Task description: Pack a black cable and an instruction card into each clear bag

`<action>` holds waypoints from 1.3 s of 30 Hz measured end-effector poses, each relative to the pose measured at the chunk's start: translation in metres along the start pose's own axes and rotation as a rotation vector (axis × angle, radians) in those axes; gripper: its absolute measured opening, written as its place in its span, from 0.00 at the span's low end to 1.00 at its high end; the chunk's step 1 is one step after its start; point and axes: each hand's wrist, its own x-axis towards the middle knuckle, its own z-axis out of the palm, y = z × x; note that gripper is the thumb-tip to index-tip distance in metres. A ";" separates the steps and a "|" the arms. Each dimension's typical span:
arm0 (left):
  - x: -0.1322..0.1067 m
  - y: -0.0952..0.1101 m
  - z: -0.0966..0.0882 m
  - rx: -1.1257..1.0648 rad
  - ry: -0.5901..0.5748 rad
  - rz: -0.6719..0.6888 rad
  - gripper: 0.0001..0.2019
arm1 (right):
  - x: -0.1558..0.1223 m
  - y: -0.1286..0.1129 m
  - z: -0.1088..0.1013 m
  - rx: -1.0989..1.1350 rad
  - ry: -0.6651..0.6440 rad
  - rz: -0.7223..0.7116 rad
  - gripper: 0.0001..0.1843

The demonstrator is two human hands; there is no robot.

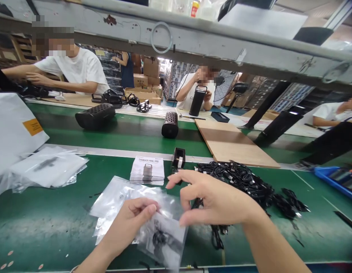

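My left hand [130, 223] is closed in a pinch on the top edge of a clear plastic bag [164, 237] with a coiled black cable inside it. My right hand [212, 199] hovers just right of the bag's mouth, thumb and fingers curled but apart, touching the bag's upper corner. More clear bags [116, 197] lie flat under and behind the held one. A stack of booklets [147, 170] sits beyond my hands, beside a small black tape dispenser [178, 158].
A heap of black cables [250, 182] lies to the right on the green bench. Black speakers [95, 115] [169, 124] ride the belt beyond. A wooden board [235, 144], a blue tray [338, 180], and white bags [45, 167] surround. Other people work across the line.
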 end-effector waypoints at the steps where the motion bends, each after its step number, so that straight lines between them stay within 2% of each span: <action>1: 0.001 -0.001 0.000 0.055 0.054 -0.006 0.11 | -0.005 0.006 0.007 0.032 0.097 0.088 0.05; 4: 0.005 -0.002 -0.002 0.152 0.143 -0.020 0.12 | -0.014 0.026 0.038 0.233 0.376 0.299 0.30; 5: 0.007 -0.002 -0.003 0.176 0.155 -0.021 0.12 | -0.014 0.033 0.049 0.304 0.410 0.333 0.31; 7: 0.008 -0.001 -0.006 0.218 0.144 -0.013 0.12 | -0.012 0.044 0.067 0.386 0.435 0.366 0.14; 8: 0.009 0.001 -0.007 0.228 0.129 -0.011 0.11 | -0.010 0.049 0.073 0.392 0.444 0.350 0.06; 9: 0.009 0.003 -0.009 0.216 0.122 -0.014 0.11 | -0.009 0.053 0.077 0.373 0.455 0.311 0.05; 11: 0.008 0.007 -0.012 0.091 0.127 -0.046 0.13 | -0.008 0.059 0.082 0.275 0.484 0.179 0.11; 14: 0.008 0.010 -0.010 -0.176 0.151 -0.124 0.26 | -0.011 0.065 0.087 0.052 0.561 -0.027 0.17; 16: 0.009 0.007 -0.005 -0.149 0.160 -0.172 0.28 | -0.014 0.067 0.091 -0.078 0.595 -0.128 0.18; 18: 0.010 0.002 0.001 -0.003 0.161 -0.201 0.21 | -0.015 0.068 0.093 -0.157 0.619 -0.155 0.18; 19: 0.011 -0.001 0.004 0.056 0.156 -0.200 0.17 | -0.014 0.069 0.092 -0.165 0.666 -0.097 0.17; 20: 0.012 -0.004 0.006 0.091 0.156 -0.188 0.15 | -0.012 0.071 0.090 -0.141 0.734 0.025 0.15; 22: 0.012 -0.008 0.009 0.106 0.196 -0.145 0.15 | -0.003 0.079 0.082 -0.031 0.872 0.365 0.13; 24: 0.011 -0.010 0.011 0.092 0.247 -0.111 0.14 | 0.009 0.090 0.072 0.093 0.908 0.625 0.15; 25: 0.010 -0.011 0.012 0.080 0.264 -0.103 0.14 | 0.016 0.097 0.068 0.142 0.880 0.681 0.15; 28: 0.010 -0.012 0.012 0.030 0.309 -0.111 0.14 | 0.033 0.111 0.065 0.288 0.799 0.700 0.15; 32: 0.012 -0.015 0.009 -0.030 0.348 -0.137 0.15 | 0.039 0.108 0.080 0.444 0.814 0.670 0.15; 35: 0.013 -0.017 0.008 -0.034 0.363 -0.132 0.15 | 0.036 0.101 0.093 0.424 0.850 0.638 0.15; 39: 0.015 -0.022 0.005 -0.078 0.362 -0.113 0.15 | 0.028 0.102 0.104 0.273 0.861 0.652 0.12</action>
